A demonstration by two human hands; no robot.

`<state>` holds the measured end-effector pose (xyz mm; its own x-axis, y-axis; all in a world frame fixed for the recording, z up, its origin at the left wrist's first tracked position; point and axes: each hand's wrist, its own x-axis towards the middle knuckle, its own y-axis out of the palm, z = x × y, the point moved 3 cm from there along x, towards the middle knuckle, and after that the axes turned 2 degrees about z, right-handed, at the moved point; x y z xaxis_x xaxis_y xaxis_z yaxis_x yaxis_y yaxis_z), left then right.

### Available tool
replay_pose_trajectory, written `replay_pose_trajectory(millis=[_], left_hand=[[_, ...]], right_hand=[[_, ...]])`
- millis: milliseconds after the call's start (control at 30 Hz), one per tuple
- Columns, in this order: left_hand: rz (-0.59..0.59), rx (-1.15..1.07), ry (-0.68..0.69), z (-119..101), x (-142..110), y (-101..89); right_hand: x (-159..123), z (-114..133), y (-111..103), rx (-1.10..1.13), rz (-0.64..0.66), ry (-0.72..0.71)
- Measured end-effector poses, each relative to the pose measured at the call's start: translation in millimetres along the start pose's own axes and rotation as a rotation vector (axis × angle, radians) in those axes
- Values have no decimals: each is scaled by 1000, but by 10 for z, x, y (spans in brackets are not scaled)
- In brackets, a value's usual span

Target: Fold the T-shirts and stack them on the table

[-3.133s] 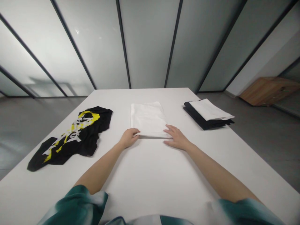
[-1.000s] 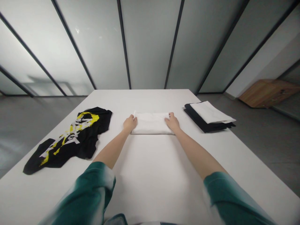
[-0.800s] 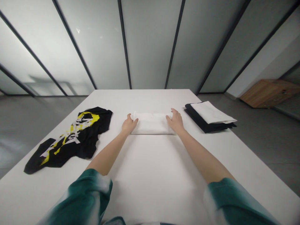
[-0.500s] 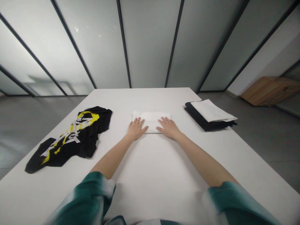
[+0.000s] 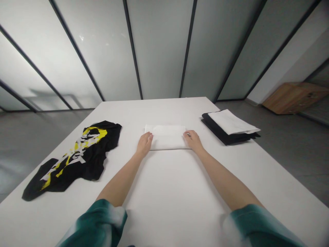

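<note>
A folded white garment (image 5: 168,138) lies flat as a neat rectangle on the white table in front of me; its exact kind is hidden by the folding. My left hand (image 5: 144,143) is closed at its left edge, fingers together and tips over the fabric. At the right edge, my right hand (image 5: 192,139) has its fingers curled in and pinches the cloth. Both hands rest low, at table level.
To the left a crumpled black T-shirt (image 5: 89,161) with a yellow and white print is spread on the white table (image 5: 167,192). Folded black cloth (image 5: 226,139) with folded white cloth (image 5: 232,122) on top lies near the right edge. A wooden cabinet (image 5: 293,97) stands beyond.
My hands were lying flat and spread on top of the white garment. They have moved apart to its left and right edges, and their fingers have closed there.
</note>
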<state>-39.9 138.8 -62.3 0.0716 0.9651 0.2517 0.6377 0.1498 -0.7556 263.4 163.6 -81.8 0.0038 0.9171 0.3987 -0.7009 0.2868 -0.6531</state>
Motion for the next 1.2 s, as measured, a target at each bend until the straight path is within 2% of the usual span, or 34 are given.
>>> replay_pose_trajectory(millis=[67, 133, 200, 300, 433, 533, 667, 800, 867, 967, 1100, 1200], left_hand=[[-133, -103, -77, 72, 25, -66], [-209, -190, -172, 129, 34, -113], [-224, -259, -238, 157, 34, -133], [-224, -297, -269, 160, 30, -140], [-229, -296, -273, 145, 28, -141], [-198, -208, -284, 97, 28, -132], [-147, 110, -354, -8, 11, -122], [-74, 209, -366, -75, -3, -122], [-59, 208, -369, -77, -4, -130], [-57, 203, -368, -63, 3, -136], [-70, 195, -363, -42, 13, -126], [-78, 186, -363, -34, 15, -119]], right_hand=[[26, -36, -45, 79, -47, 96], [39, -49, -78, 118, -74, 152], [39, -38, -103, 101, -94, 172], [20, 4, -138, -54, -104, 222], [-14, 87, -160, -261, 43, 350], [-30, 200, -167, -368, 160, 358], [-52, 345, -159, -493, 255, 346], [-70, 407, -113, -474, 300, 347], [-66, 416, -88, -380, 294, 343], [-41, 426, -71, -110, 250, 375], [-17, 422, -86, 487, 198, 628], [-6, 450, -97, 952, 294, 796]])
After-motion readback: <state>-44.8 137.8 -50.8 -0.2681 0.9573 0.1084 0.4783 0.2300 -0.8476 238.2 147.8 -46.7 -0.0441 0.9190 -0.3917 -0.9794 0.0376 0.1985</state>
